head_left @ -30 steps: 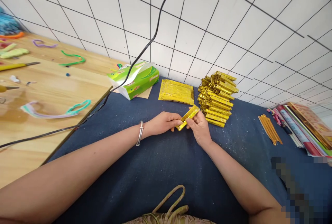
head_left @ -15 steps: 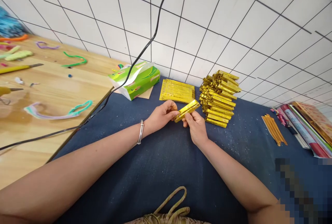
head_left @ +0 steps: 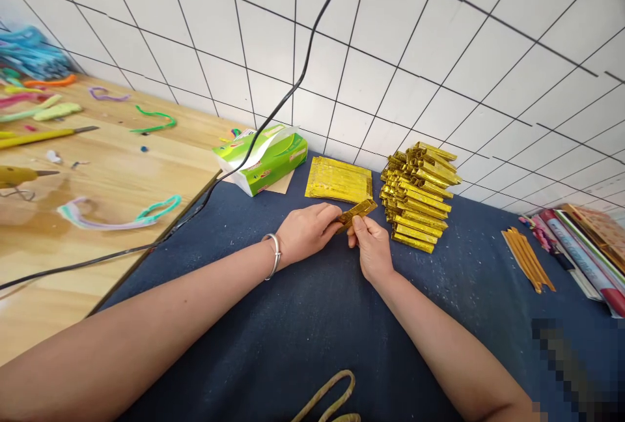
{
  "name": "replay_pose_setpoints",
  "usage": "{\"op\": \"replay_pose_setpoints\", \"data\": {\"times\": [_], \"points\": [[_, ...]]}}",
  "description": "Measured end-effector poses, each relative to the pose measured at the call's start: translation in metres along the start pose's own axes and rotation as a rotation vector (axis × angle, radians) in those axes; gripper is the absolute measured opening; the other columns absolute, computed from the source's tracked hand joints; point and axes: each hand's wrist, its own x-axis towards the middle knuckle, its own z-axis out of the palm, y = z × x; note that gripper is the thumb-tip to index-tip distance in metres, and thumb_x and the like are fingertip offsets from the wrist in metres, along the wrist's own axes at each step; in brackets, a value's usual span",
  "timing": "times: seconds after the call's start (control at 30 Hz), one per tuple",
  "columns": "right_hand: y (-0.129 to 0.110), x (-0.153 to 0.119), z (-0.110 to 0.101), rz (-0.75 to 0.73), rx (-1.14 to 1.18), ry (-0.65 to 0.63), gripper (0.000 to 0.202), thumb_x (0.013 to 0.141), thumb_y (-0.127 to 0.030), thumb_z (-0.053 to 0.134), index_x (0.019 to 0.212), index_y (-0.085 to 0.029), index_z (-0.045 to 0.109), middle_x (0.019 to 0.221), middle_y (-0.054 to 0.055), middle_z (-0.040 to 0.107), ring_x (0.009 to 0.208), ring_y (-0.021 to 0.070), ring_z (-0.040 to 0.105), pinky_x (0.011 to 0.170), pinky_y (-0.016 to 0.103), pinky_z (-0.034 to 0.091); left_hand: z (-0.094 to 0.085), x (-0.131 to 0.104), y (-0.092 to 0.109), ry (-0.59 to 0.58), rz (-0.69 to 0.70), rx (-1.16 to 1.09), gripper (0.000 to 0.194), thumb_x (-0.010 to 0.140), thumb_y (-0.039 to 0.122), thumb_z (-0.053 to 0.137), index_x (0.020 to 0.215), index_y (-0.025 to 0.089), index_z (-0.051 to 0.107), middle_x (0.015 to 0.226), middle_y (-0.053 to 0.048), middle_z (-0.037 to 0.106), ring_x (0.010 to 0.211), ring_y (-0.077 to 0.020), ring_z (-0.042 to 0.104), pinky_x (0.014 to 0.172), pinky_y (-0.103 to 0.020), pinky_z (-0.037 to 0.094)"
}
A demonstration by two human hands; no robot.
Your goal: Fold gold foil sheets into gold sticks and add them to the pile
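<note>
Between my two hands is a strip of shiny gold foil paper, folded lengthwise and tilted up to the right. My left hand, with a silver bangle at the wrist, is closed on its left end and hides that part. My right hand pinches the strip near its right end, thumb on top. Just behind them lies a flat stack of gold foil sheets. To the right, a tall pile of folded gold foil strips stands on the dark blue cloth.
A green tissue pack sits by the tiled wall, a black cable hanging across it. On the wooden board are colored pipe cleaners and a yellow-handled tool. Rightward lie orange-brown strips and books.
The foil strip has turned in my fingers and looks darker and narrower. My left hand has rolled over it, its back now upward. The whole view has shifted slightly.
</note>
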Motion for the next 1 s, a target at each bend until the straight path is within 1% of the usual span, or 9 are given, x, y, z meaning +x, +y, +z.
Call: {"op": "replay_pose_setpoints", "data": {"times": [0.07,0.13,0.33,0.5,0.57,0.67,0.77,0.87,1.0], "points": [[-0.0005,0.0007,0.0003,-0.006,0.003,-0.003,0.036,0.084,-0.049,0.054,0.066,-0.018,0.054,0.058,-0.003,0.048,0.05,0.0087,0.043,0.049,0.023,0.033,-0.0001,-0.0005,0.0006,-0.002,0.046,0.045,0.018,0.092,0.031,0.041,0.102,0.021,0.053,0.1,-0.003,0.063,0.092,-0.0159,0.06,0.073,-0.025,0.043],[-0.0008,0.0013,0.0005,-0.012,0.007,-0.012,0.035,0.084,-0.048,0.055,0.065,-0.018,0.054,0.058,-0.003,0.048,0.05,0.0085,0.043,0.049,0.023,0.033,0.0002,-0.001,0.0011,0.01,0.053,0.073,0.019,0.092,0.03,0.041,0.102,0.021,0.053,0.103,-0.003,0.063,0.096,-0.0166,0.059,0.074,-0.025,0.043],[-0.0001,0.0023,0.0,-0.022,-0.03,-0.042,0.034,0.084,-0.046,0.055,0.065,-0.018,0.056,0.057,-0.004,0.048,0.049,0.0084,0.043,0.049,0.023,0.033,0.0021,-0.0016,0.0021,0.022,-0.003,0.081,0.022,0.091,0.032,0.043,0.106,0.02,0.054,0.1,-0.005,0.065,0.092,-0.0183,0.061,0.072,-0.026,0.043],[-0.0003,0.0016,-0.0014,-0.021,-0.05,-0.059,0.035,0.084,-0.047,0.055,0.065,-0.018,0.057,0.057,-0.003,0.049,0.049,0.0082,0.044,0.049,0.022,0.034,-0.0008,-0.0018,0.0055,-0.006,-0.099,-0.008,0.022,0.088,0.033,0.047,0.105,0.022,0.055,0.092,-0.001,0.067,0.082,-0.0156,0.063,0.066,-0.024,0.041],[-0.0012,0.0014,-0.0015,-0.025,-0.048,-0.078,0.031,0.083,-0.046,0.056,0.069,-0.018,0.059,0.058,-0.004,0.049,0.05,0.0081,0.044,0.049,0.022,0.035,-0.0015,-0.0019,0.0067,-0.009,-0.122,-0.073,0.022,0.086,0.033,0.049,0.105,0.023,0.055,0.09,0.0,0.067,0.08,-0.0148,0.063,0.066,-0.023,0.041],[-0.0018,0.0017,-0.0015,-0.025,-0.033,-0.089,0.025,0.081,-0.043,0.06,0.088,-0.019,0.061,0.062,-0.005,0.05,0.05,0.0073,0.043,0.048,0.021,0.037,-0.0012,-0.0021,0.0077,-0.013,-0.142,-0.156,0.022,0.086,0.033,0.05,0.104,0.023,0.056,0.089,0.0,0.067,0.079,-0.0142,0.063,0.066,-0.022,0.042],[0.0002,0.0026,-0.002,-0.009,-0.023,-0.045,0.033,0.078,-0.042,0.063,0.102,-0.021,0.057,0.068,-0.005,0.054,0.048,0.0065,0.044,0.045,0.02,0.038,-0.0003,-0.0025,0.0081,-0.015,-0.152,-0.195,0.023,0.085,0.032,0.05,0.105,0.022,0.057,0.088,0.0,0.067,0.077,-0.0135,0.063,0.064,-0.021,0.042],[0.0034,0.0038,-0.0038,-0.017,-0.028,0.013,0.034,0.076,-0.042,0.064,0.101,-0.021,0.053,0.071,-0.005,0.056,0.047,0.006,0.045,0.042,0.019,0.038,0.0004,-0.0029,0.0082,-0.024,-0.157,-0.238,0.024,0.084,0.031,0.051,0.105,0.022,0.057,0.086,0.001,0.067,0.072,-0.012,0.062,0.06,-0.02,0.042],[0.0046,0.0053,-0.007,-0.015,-0.039,0.051,0.032,0.076,-0.041,0.064,0.097,-0.021,0.049,0.071,-0.006,0.057,0.046,0.0058,0.047,0.04,0.018,0.037,0.0028,-0.0023,0.0069,-0.028,-0.179,-0.364,0.023,0.083,0.03,0.051,0.103,0.022,0.058,0.084,0.001,0.067,0.064,-0.0096,0.059,0.056,-0.019,0.042]]}}
